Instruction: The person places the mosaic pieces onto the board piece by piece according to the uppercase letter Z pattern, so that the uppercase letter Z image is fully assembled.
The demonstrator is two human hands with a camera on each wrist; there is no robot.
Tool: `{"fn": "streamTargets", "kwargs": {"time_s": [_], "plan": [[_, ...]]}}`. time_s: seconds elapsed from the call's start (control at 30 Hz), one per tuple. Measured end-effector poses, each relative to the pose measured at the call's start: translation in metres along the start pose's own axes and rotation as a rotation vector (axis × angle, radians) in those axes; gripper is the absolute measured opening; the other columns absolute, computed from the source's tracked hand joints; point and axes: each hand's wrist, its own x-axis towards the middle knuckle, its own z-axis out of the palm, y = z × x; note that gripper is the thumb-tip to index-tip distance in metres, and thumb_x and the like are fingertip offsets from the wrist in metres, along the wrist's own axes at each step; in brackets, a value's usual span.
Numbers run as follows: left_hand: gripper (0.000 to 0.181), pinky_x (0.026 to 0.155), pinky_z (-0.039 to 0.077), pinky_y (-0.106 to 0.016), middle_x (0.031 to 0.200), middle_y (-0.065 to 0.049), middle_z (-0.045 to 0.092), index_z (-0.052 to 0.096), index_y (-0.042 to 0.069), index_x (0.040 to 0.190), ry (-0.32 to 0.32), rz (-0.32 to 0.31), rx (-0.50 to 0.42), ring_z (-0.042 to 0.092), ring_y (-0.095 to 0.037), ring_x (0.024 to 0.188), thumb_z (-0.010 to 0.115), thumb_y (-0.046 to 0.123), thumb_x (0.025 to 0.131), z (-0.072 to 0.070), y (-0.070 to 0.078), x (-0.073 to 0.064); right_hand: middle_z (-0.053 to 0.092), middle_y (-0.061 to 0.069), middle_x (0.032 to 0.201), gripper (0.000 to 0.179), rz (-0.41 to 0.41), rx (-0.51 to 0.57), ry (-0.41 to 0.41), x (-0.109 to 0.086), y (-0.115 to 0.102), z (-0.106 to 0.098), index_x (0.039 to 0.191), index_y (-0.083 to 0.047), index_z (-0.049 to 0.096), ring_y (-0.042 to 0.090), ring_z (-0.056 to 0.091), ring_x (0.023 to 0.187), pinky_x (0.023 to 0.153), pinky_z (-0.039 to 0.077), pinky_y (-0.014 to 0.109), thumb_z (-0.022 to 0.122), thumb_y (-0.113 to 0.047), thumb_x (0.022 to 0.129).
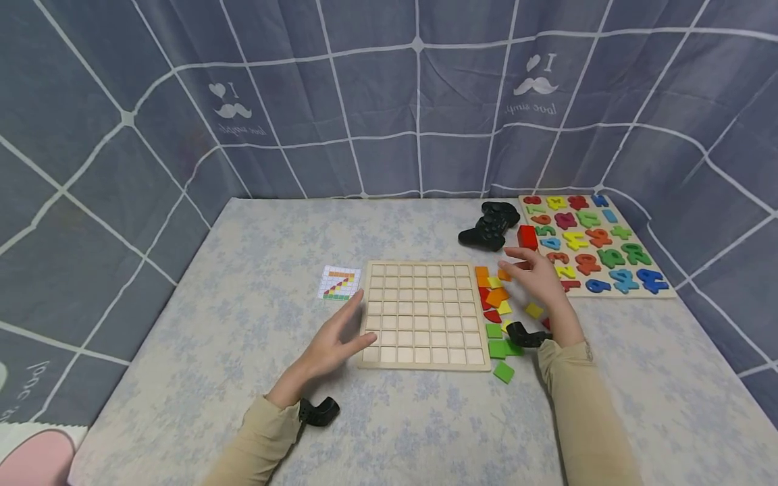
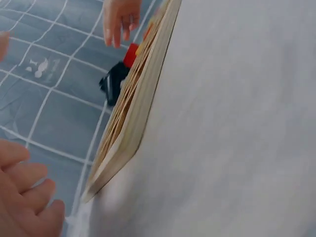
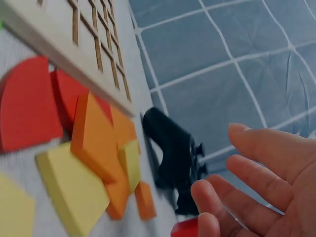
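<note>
A wooden grid board (image 1: 422, 314) lies on the table with bare squares. My left hand (image 1: 331, 344) is at its left edge, thumb and fingers spread, holding nothing. Beside that edge is a small pattern card (image 1: 339, 283) with coloured squares forming a zigzag. Along the right edge lie loose pieces: orange (image 1: 497, 297), red (image 1: 493, 316), yellow (image 1: 534, 310) and green (image 1: 504, 372). Above the far end of these pieces hovers my right hand (image 1: 541, 278), its fingers loosely bent. The right wrist view shows nothing in that hand, with an orange piece (image 3: 96, 140) resting tilted on others.
A black game controller (image 1: 489, 226) lies behind the board's right corner, with a red block (image 1: 527, 237) beside it. At the right, a puzzle board (image 1: 659, 292) carries colourful numbers and signs. A blue checked curtain (image 1: 383, 101) surrounds the table's back and sides.
</note>
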Motion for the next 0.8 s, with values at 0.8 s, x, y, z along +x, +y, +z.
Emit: {"fn": "streamTargets", "kwargs": {"time_s": [0.8], "plan": [[0.111,0.111,0.025,-0.045,0.154,-0.011,0.020,0.019,0.003,0.150,-0.108,0.020,0.169,0.021,-0.023,0.140,0.081,0.046,0.069,0.013,-0.008,-0.002,0.048,0.018,0.132,0.050,0.081,-0.071,-0.030,0.010,0.032,0.012,0.134,-0.006,0.051,0.034,0.048,0.105,0.091,0.045,0.045,0.060,-0.031,0.092]]}}
